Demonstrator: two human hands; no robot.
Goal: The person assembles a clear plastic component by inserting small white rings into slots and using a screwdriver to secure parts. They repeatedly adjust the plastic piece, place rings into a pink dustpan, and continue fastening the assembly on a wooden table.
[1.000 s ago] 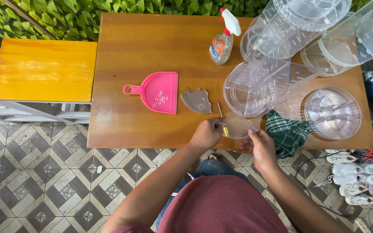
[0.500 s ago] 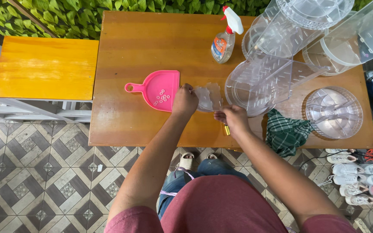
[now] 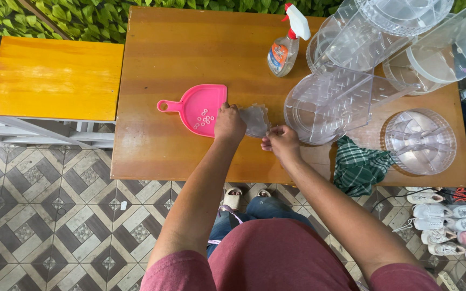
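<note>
Head view: a glossy wooden worktop (image 3: 190,156) stands on patterned tile floor (image 3: 44,226) beside a hedge (image 3: 55,19). Both hands, left (image 3: 228,125) and right (image 3: 280,141), pinch a clear plastic piece (image 3: 255,118) beside a pink dustpan (image 3: 198,109).

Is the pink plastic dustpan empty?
No, the pink plastic dustpan on the brown wooden table holds a cluster of small white rings near the left hand.

Patterned tile floor (image 3: 44,215), wooden table (image 3: 190,48), yellow bench (image 3: 55,75), perhaps a hedge (image 3: 60,16) behind
</note>
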